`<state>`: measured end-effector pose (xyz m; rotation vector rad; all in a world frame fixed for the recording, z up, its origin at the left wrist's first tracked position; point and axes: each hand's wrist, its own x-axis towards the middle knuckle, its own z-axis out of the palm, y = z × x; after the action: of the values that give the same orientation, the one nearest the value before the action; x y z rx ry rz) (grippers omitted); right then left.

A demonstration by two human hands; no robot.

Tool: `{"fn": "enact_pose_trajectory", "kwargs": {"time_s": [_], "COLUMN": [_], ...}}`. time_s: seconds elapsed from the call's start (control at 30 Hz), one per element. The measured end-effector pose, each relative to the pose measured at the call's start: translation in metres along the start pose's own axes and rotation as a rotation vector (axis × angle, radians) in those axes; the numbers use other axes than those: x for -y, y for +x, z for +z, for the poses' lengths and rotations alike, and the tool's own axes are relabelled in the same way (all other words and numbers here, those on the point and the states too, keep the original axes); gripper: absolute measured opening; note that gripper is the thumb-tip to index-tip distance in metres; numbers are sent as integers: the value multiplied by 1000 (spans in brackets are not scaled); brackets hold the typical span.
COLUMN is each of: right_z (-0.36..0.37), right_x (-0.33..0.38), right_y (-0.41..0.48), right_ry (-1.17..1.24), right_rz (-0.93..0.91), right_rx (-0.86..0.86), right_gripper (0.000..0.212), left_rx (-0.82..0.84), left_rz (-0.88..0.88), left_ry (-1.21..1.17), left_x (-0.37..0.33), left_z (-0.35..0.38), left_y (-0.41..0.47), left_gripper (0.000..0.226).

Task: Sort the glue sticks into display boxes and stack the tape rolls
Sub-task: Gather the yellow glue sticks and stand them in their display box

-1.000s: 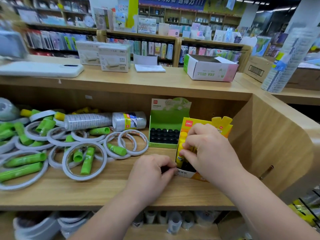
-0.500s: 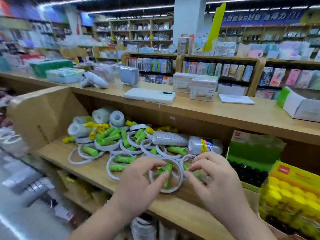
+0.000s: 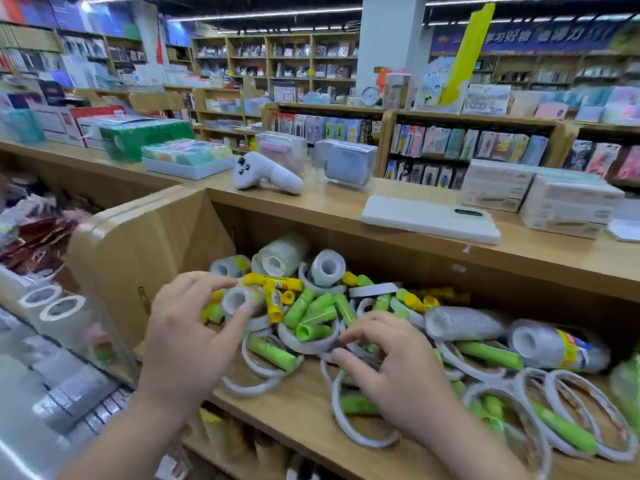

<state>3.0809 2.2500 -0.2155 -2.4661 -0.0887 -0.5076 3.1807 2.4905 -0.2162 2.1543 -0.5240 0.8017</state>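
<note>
A heap of green glue sticks (image 3: 311,313), yellow glue sticks (image 3: 273,282) and thin white tape rings (image 3: 363,438) lies on the wooden shelf (image 3: 294,414). My left hand (image 3: 187,334) grips a small clear tape roll (image 3: 239,298) between thumb and fingers at the heap's left end. My right hand (image 3: 391,368) is curled over the middle of the heap, its fingertips pinching the rim of a thin tape ring (image 3: 313,345). Wrapped tape stacks (image 3: 464,323) lie on their sides at the right. A green blur (image 3: 627,382) at the right edge may be a display box.
Clear tape rolls (image 3: 284,254) stand at the back of the shelf. A wooden side panel (image 3: 138,244) closes the shelf on the left. On the counter above lie a white flat case (image 3: 429,220), a white controller (image 3: 266,174) and white boxes (image 3: 568,206).
My view swung left from the yellow and green display boxes to the pile. Both hands left the yellow box; the left now holds a small tape roll, the right sits on the rings.
</note>
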Motion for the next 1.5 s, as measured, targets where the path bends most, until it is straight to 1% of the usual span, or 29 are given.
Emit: {"fn": "enact_pose_trajectory", "kwargs": {"time_s": [0.07, 0.13, 0.17, 0.27, 0.4, 0.53, 0.6, 0.7, 0.8, 0.87, 0.93, 1.0, 1.1, 1.2, 1.27, 1.37, 1.43, 1.5], "right_z": [14, 24, 29, 46, 65, 79, 84, 87, 85, 79, 72, 67, 65, 72, 78, 85, 87, 91], "right_x": [12, 22, 27, 42, 54, 59, 59, 57, 56, 56, 57, 58, 63, 70, 76, 86, 96, 110], "right_y": [20, 36, 44, 65, 85, 91, 89, 85, 77, 70, 63, 58, 55, 57, 58, 55, 53, 52], "right_ry": [-14, -52, -78, -173, -353, -474, -482, -497, -430, -338, -226, -84, 176, 280, 297, 373, 408, 410], "right_rz": [22, 47, 56, 44, 50, 69, 66, 58, 57, 77, 117, 173, 241, 272, 276, 272, 242, 176], "right_rx": [-16, -14, 5, 65, 106, 132, 102, -10, -200, -285, -318, -362, -420, -424, -424, -471, -483, -451], "right_gripper": [17, 23, 29, 45, 56, 47, 41, 31, 27, 24, 22, 19, 16, 16, 18, 17, 16, 17], "left_rx": [17, 50, 85, 242, 410, 518, 533, 502, 400, 296, 194, 105, 21, 34, 59, 116, 174, 228], "left_rz": [-72, -160, -181, -158, -115, -118, -118, -135, -159, -164, -150, -163, -297, -481, -579, -720, -787, -836], "left_ry": [-137, -240, -250, -190, -131, 13, 72, 91, 25, -35, -102, -217, -492, -766, -888, -1061, -1187, -1325], "left_x": [27, 46, 56, 89, 113, 125, 130, 131, 127, 121, 113, 104, 90, 80, 77, 74, 72, 67], "left_z": [-4, -6, -6, -4, 1, 13, 19, 21, 13, 3, -8, -19, -30, -28, -25, -21, -22, -26], "left_y": [15, 26, 31, 39, 37, 32, 29, 29, 28, 26, 25, 27, 36, 43, 43, 37, 34, 32], "left_gripper": [21, 27, 32, 44, 45, 57, 58, 48, 38, 38, 42, 43, 34, 28, 24, 21, 21, 21]}}
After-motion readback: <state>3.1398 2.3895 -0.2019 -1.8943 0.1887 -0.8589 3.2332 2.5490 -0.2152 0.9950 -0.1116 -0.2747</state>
